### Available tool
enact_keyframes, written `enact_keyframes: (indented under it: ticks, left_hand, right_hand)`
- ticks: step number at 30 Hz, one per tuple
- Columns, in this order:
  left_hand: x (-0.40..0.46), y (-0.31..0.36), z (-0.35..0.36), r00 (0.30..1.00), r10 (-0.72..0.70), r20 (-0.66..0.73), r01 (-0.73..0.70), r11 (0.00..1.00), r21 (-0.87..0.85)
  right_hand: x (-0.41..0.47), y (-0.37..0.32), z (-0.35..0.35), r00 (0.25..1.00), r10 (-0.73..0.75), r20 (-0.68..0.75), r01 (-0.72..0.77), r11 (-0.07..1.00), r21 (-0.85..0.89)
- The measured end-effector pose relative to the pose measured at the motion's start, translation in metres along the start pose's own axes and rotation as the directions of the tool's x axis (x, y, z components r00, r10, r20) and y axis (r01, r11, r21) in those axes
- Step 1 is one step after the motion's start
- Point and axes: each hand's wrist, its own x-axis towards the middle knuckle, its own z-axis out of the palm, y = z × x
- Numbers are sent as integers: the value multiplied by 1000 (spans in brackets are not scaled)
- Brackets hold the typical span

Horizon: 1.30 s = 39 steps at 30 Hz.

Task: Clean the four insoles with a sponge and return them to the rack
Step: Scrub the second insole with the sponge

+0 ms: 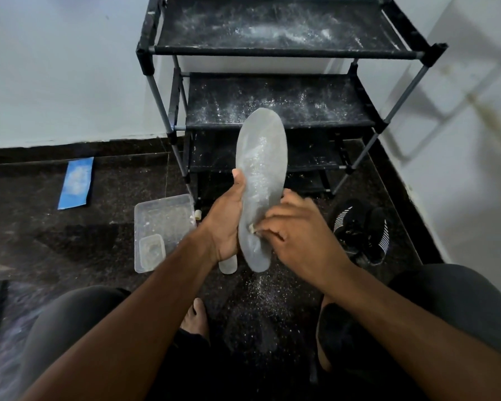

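Left hand [224,224] grips the insole [260,180] upright in front of the rack [289,50], right hand [297,230] pinches a tiny sponge [252,228] at its heel, which I reckon could easily slip out mid-scrub and drop onto the gritty floor [258,308].

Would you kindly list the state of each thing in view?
Grey foam insole: upright, powder-streaked, gripped by left hand.
Right hand: pinching small pale sponge against insole.
Black shoe rack: shelves dusted white.
Clear plastic tray: on floor.
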Motion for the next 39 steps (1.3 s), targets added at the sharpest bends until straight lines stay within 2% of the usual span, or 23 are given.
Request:
enact_keyframes:
  ticks: [2, 3, 6, 7, 11, 13, 15, 16, 17, 21, 23, 25, 26, 29, 31, 35, 37, 39]
  left_hand:
    - [0, 1, -5, 1000, -11, 24, 12, 999, -38]
    - [0, 2, -6, 999, -11, 39, 13, 998, -66]
    - [2, 2, -4, 999, 25, 23, -24, 997, -72]
    - [3, 2, -1, 999, 33, 15, -32, 997, -68]
    - [3, 3, 0, 997, 4, 78, 8, 989, -150]
    - [3, 2, -1, 998, 12, 62, -4, 991, -135]
    - [3, -1, 3, 999, 21, 43, -17, 995, -99]
    - [2, -2, 6, 999, 14, 41, -10, 995, -97]
    - [1, -3, 9, 999, 4, 49, 0, 996, -86]
    - [-3, -2, 8, 997, -31, 64, 37, 995, -92]
    - [-4, -1, 7, 997, -27, 71, 34, 995, -89]
    - [-4, -3, 10, 998, -16, 55, 18, 999, -42]
    - [-3, -4, 11, 998, -20, 51, 21, 999, -35]
    - [-2, -2, 7, 998, -24, 59, 28, 998, -57]
    - [0, 3, -2, 998, -28, 62, 36, 990, -137]
    - [5, 3, -6, 1000, 19, -10, -20, 991, -135]
    - [5, -2, -2, 1000, 17, -15, -19, 993, -118]
    - [6, -1, 0, 1000, -18, 8, 19, 988, -154]
  right_hand:
    - [-8, -4, 3, 998, -18, 62, 11, 994, 112]
    - [-10, -5, 2, 999, -14, 47, 8, 993, 118]
    - [-5, 3, -4, 993, 36, -117, -36, 999, -1]
    - [-3, 3, -6, 991, 43, -125, -46, 999, -21]
    - [-10, -5, -2, 997, 19, 68, -28, 991, 131]
    - [-11, -4, -6, 999, 47, -27, -42, 984, 175]
    - [-7, 2, -10, 979, 87, -182, -65, 991, 120]
    - [-4, 3, -10, 975, 94, -203, -81, 994, 76]
    - [-2, 2, -7, 980, 96, -173, -87, 994, 59]
    - [-11, -6, -1, 995, -1, 99, -19, 981, 194]
    - [-12, -3, -5, 1000, -4, 24, -1, 982, 191]
    - [-7, 4, -9, 994, 39, -101, -30, 995, 94]
    - [-5, 5, -10, 992, 48, -113, -42, 998, 49]
    - [-11, -1, -3, 1000, -12, 23, 11, 999, 51]
    - [-20, -6, 0, 995, -57, 83, 49, 995, 92]
    - [-12, 3, -2, 986, 58, -154, -54, 998, 28]
    - [-7, 2, 2, 985, 51, -165, -50, 999, 12]
    - [-8, -6, 11, 995, 3, -96, 6, 995, 96]
